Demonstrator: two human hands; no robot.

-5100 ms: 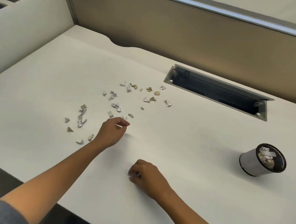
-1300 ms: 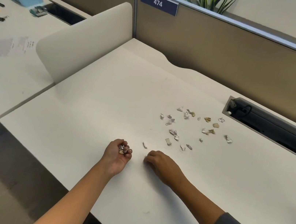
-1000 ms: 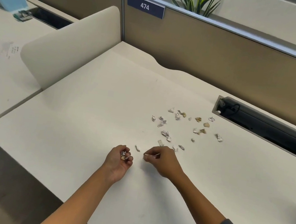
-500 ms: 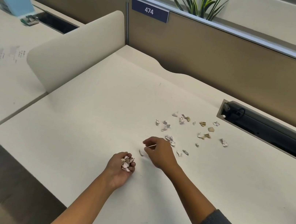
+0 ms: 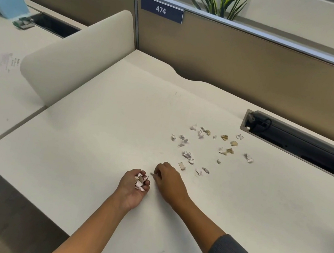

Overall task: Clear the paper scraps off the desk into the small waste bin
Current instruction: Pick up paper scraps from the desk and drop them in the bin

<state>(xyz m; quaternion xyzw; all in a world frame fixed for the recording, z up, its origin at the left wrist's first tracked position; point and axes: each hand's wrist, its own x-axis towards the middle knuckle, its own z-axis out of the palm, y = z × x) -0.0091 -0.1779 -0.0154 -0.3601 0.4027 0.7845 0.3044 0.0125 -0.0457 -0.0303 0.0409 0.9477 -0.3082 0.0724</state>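
My left hand (image 5: 132, 188) lies palm up on the white desk (image 5: 99, 138), cupped around a small heap of crumpled paper scraps (image 5: 140, 182). Just to its right, my right hand (image 5: 167, 180) is knuckles up, fingertips pinched on a small scrap (image 5: 152, 174) at the desk surface. Several more white and tan paper scraps (image 5: 187, 155) lie scattered beyond my right hand, towards the cable slot. The waste bin is mostly out of frame; only a dark sliver shows at the right edge.
A dark cable slot (image 5: 302, 144) is cut into the desk at the back right. A curved cream divider (image 5: 74, 56) bounds the desk on the left, a tan partition (image 5: 246, 69) at the back. The neighbouring desk holds a blue box (image 5: 6, 1) and papers.
My right hand has drawn back from the scattered scraps towards my left hand, pinching a scrap. My left hand has stayed cupped around its heap.
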